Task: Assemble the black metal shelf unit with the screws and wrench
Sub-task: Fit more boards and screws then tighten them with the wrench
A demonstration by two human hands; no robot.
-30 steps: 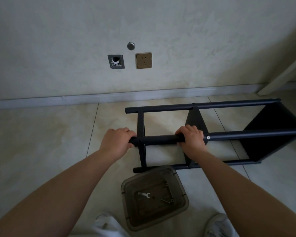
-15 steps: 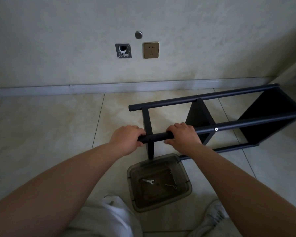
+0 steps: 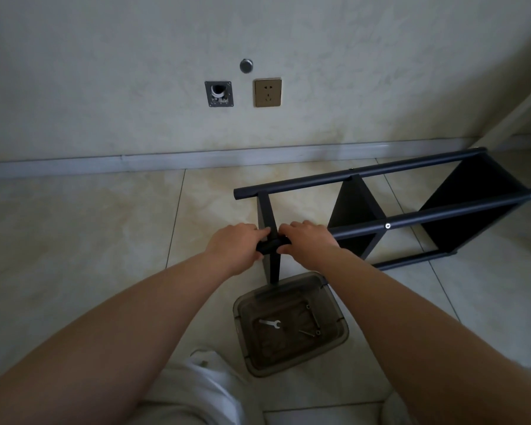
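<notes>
Nearest, on the tiled floor (image 3: 83, 240): a smoky translucent plastic bin (image 3: 290, 325), holding a small silver wrench (image 3: 270, 323) and a few long screws (image 3: 312, 323). Just beyond, touching or nearly touching the bin's far rim, the black metal shelf unit (image 3: 380, 222), lying on its side and stretching away to the right toward the wall (image 3: 135, 56). Left hand (image 3: 235, 246) wrapped round the near end of the front tube (image 3: 442, 214); right hand (image 3: 307, 243) curled over the same tube just beside it, one crossbar (image 3: 272, 234) between them. Probably stiff, fairly light, smooth-painted and a little slippery. Best gripped on the round tubes near a joint, not on the thin panels (image 3: 353, 207). Farther off, a gold socket (image 3: 268, 92) on the wall.
</notes>
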